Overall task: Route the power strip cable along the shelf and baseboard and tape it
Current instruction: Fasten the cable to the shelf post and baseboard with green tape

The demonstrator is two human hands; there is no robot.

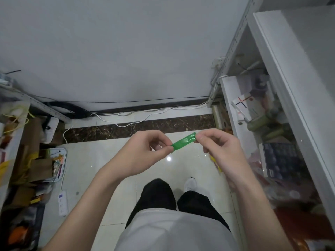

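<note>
Over the glossy floor tiles, head view: short green tape strip stretched flat between both hands, one end pinched by left hand, other end pinched by right hand. Low at left, white power strip flat on the tiles beside clutter. White cable slack in loops near the dark baseboard, toward the shelf upright at right. Open floor between both shelving sides.
</note>
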